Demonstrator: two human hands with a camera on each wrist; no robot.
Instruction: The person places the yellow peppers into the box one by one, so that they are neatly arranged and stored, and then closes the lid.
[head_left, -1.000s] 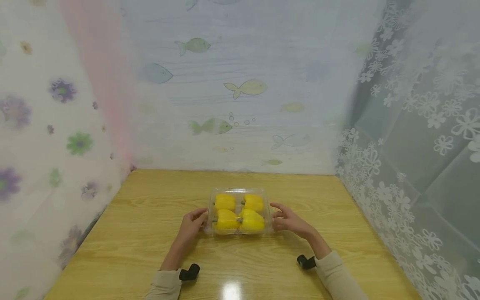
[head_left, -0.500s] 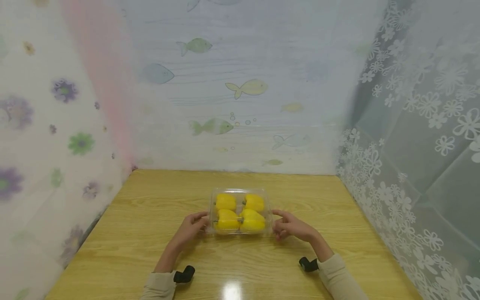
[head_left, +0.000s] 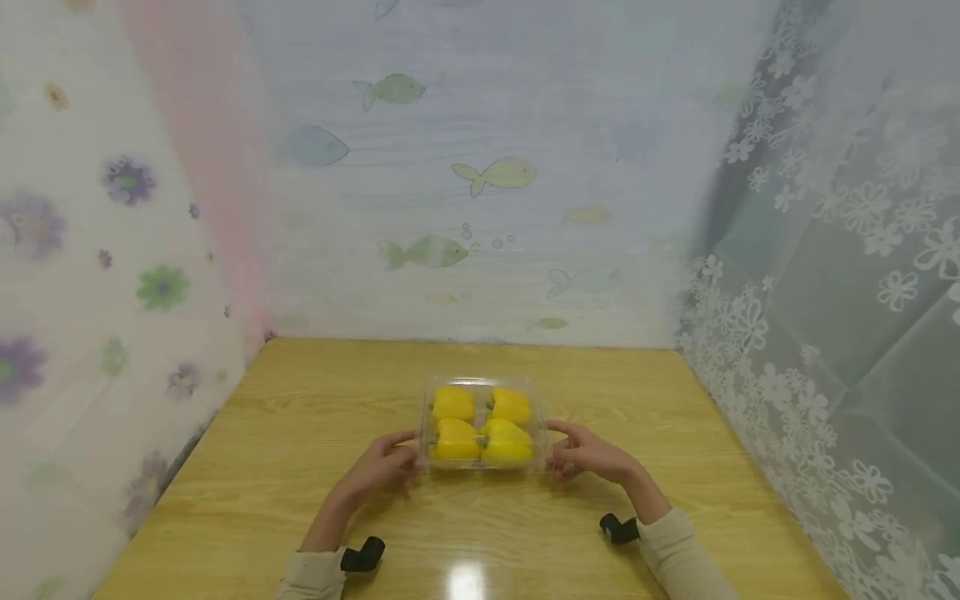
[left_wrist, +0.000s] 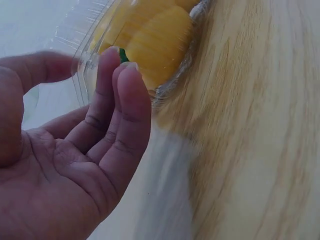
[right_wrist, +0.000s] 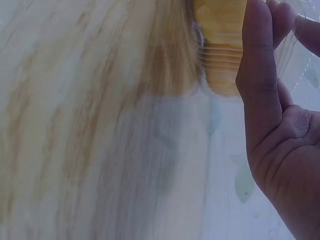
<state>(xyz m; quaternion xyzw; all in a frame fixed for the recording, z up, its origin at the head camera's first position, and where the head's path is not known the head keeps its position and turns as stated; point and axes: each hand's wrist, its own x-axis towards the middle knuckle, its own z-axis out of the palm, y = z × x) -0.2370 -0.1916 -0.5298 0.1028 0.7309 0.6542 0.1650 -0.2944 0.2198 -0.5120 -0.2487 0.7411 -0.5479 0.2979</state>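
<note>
In the head view, a clear plastic clamshell box (head_left: 482,464) sits mid-table with several yellow bell peppers (head_left: 457,440) inside, their green stems to the left. My left hand (head_left: 378,467) is at the box's left side, one finger stretched to its edge. In the left wrist view that fingertip touches the rim (left_wrist: 81,72), while the other fingers bend loosely beside the wall. At the opposite side, my right hand (head_left: 592,455) also reaches a finger to the edge. The right wrist view shows the ridged wall (right_wrist: 222,59) partly hidden behind my fingers.
The box stands on a wood-grain table (head_left: 300,400). Behind it hangs a fish-print curtain (head_left: 480,275), with a flower-print curtain (head_left: 161,287) on the left and a white-flowered sheer one (head_left: 795,400) on the right. Black wrist cameras (head_left: 363,555) are at both sleeves.
My left hand has shifted slightly left and toward me, a finger now straightened to the box. My right index finger has lowered to the box's edge. The box has barely moved.
</note>
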